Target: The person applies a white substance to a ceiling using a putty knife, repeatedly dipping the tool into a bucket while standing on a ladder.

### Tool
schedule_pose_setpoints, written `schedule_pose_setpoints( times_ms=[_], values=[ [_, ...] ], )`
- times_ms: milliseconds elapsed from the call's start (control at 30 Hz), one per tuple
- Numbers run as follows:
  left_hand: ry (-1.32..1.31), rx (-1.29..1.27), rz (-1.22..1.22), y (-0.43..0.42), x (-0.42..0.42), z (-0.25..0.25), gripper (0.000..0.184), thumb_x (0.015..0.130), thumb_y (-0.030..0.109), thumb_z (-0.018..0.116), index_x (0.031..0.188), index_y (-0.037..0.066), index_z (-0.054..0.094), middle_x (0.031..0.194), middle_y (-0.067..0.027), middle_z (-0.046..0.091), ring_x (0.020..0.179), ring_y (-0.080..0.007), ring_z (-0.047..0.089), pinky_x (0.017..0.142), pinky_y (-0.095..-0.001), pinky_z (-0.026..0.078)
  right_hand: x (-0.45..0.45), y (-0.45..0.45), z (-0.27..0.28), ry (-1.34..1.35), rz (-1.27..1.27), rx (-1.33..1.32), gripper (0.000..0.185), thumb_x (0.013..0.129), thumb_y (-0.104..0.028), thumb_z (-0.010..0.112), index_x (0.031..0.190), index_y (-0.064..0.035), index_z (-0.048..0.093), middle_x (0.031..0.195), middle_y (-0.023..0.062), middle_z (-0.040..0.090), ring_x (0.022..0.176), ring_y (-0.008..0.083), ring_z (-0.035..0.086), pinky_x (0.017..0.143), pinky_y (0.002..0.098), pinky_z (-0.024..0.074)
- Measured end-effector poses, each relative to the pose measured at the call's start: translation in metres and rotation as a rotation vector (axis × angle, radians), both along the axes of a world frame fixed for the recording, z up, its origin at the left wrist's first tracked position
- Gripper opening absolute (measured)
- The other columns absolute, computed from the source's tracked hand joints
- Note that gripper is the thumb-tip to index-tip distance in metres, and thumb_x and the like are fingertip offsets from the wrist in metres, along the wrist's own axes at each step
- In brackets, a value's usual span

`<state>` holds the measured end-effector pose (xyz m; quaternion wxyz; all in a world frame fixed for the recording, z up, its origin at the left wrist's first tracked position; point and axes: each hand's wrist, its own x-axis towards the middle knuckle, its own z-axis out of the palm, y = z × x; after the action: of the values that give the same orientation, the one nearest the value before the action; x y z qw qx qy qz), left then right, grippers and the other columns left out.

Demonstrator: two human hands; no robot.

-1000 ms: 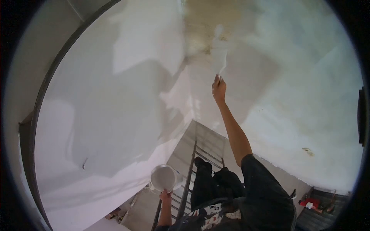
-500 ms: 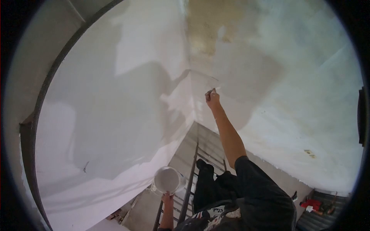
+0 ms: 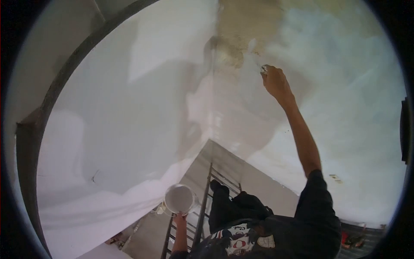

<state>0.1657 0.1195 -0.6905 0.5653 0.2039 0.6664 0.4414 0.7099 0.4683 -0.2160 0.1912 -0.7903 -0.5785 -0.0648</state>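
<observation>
My right hand [image 3: 276, 84] is raised at the right-hand wall [image 3: 336, 108], near the corner. It is closed on a small paintbrush [image 3: 263, 68], mostly hidden by the fingers, with its pale tip close to the wall. Beside that tip, a whitish streak crosses the brown, bare-looking patch [image 3: 246, 26]. Low down, my left hand [image 3: 180, 218] grips the near rim of a white bucket [image 3: 179, 198]. Pale, smooth paint shows inside the bucket.
Below me a dark metal ladder [image 3: 200, 220] runs beside my legs. The left wall [image 3: 129, 116] is whitish and bordered by a dark curved edge [image 3: 64, 73]. Rubble [image 3: 116, 238] lies at the lower left. Red items [image 3: 345, 238] lie at the lower right.
My right hand has moved up and to the right, away from the corner, with the paintbrush in it. The view has shifted slightly; my left hand still holds the bucket.
</observation>
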Motion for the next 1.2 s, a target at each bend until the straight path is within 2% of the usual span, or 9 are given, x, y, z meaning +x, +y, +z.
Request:
schedule_pose_setpoints(
  times_ms=[100,333,667,800,900,967,1067,1133,1200],
  values=[
    [-0.354,-0.05,0.299,0.011,0.017,0.031,0.035,0.07,-0.001,0.051,0.104,-0.004,0.04,0.096,-0.0154,0.049,0.08,-0.0287,0.055,0.061,-0.0442,0.051,-0.004,0.009,-0.014,-0.193,-0.039,-0.21,0.01,0.074,-0.006,0.048,0.073,0.0009,0.055,0.078,0.0191,0.057,0.074,0.0313,0.058,0.061,0.0399,0.0476],
    [-0.392,-0.035,0.293,0.015,0.024,0.054,0.035,0.07,0.001,0.052,0.103,-0.005,0.04,0.095,-0.0146,0.048,0.078,-0.0277,0.055,0.061,-0.0435,0.051,0.012,0.032,-0.089,-0.189,-0.057,-0.268,0.01,0.073,-0.008,0.049,0.075,0.0015,0.052,0.078,0.0211,0.055,0.078,0.0341,0.055,0.066,0.0419,0.0459],
    [-0.313,-0.121,0.243,0.02,0.024,0.051,0.035,0.069,0.005,0.054,0.101,-0.003,0.04,0.095,-0.014,0.048,0.076,-0.0263,0.055,0.057,-0.0395,0.051,0.013,0.016,0.143,-0.506,0.026,-0.271,0.021,0.074,-0.014,0.051,0.077,0.0074,0.05,0.075,0.0261,0.054,0.074,0.0389,0.053,0.066,0.0441,0.0427],
    [-0.339,-0.112,0.198,0.016,0.02,0.045,0.042,0.068,0.009,0.057,0.105,-0.001,0.04,0.096,-0.0134,0.049,0.078,-0.0266,0.054,0.059,-0.0387,0.051,-0.035,-0.024,0.193,-0.608,-0.049,0.063,0.017,0.077,-0.012,0.046,0.075,0.004,0.049,0.071,0.0205,0.055,0.069,0.0359,0.054,0.059,0.0417,0.0453],
    [-0.315,-0.12,0.184,0.013,0.018,0.036,0.044,0.069,0.014,0.058,0.106,-0.001,0.039,0.097,-0.0133,0.049,0.08,-0.0263,0.054,0.059,-0.0375,0.051,-0.049,-0.025,0.16,-0.793,-0.244,0.114,0.013,0.077,-0.012,0.047,0.074,-0.0004,0.051,0.07,0.0153,0.057,0.06,0.0272,0.057,0.049,0.035,0.048],
    [-0.314,-0.115,0.192,0.018,0.02,0.039,0.04,0.069,0.011,0.056,0.104,-0.001,0.041,0.096,-0.0131,0.049,0.079,-0.0256,0.054,0.057,-0.0369,0.051,-0.042,-0.013,0.095,-1.058,-0.384,0.3,0.006,0.073,-0.008,0.049,0.076,-0.0081,0.054,0.06,0.0022,0.054,0.052,0.013,0.056,0.042,0.0234,0.0475],
    [-0.361,-0.066,0.215,0.021,0.031,0.057,0.03,0.07,0.002,0.052,0.099,-0.001,0.044,0.091,-0.0127,0.049,0.075,-0.0245,0.054,0.054,-0.0362,0.051,-0.039,-0.002,0.009,-0.979,-0.265,0.101,0.019,0.062,-0.005,0.057,0.08,-0.0023,0.061,0.08,0.0077,0.055,0.057,0.0124,0.049,0.038,0.0205,0.0402],
    [-0.393,-0.008,0.208,0.015,0.024,0.053,0.031,0.07,0.002,0.053,0.099,-0.001,0.043,0.09,-0.0125,0.05,0.076,-0.0246,0.054,0.054,-0.0363,0.051,-0.054,0.0,-0.034,-1.12,-0.272,0.032,0.021,0.067,-0.008,0.055,0.087,0.001,0.057,0.065,0.001,0.051,0.056,0.0113,0.049,0.037,0.0205,0.0405],
    [-0.273,-0.016,0.145,0.004,0.013,0.023,0.032,0.07,0.002,0.054,0.099,-0.001,0.042,0.089,-0.0118,0.05,0.074,-0.0245,0.055,0.054,-0.0373,0.051,-0.065,0.008,-0.069,-0.909,-0.253,-0.147,0.024,0.065,-0.005,0.057,0.087,0.0015,0.057,0.065,0.002,0.052,0.057,0.0127,0.051,0.04,0.0208,0.0434]
  ],
)
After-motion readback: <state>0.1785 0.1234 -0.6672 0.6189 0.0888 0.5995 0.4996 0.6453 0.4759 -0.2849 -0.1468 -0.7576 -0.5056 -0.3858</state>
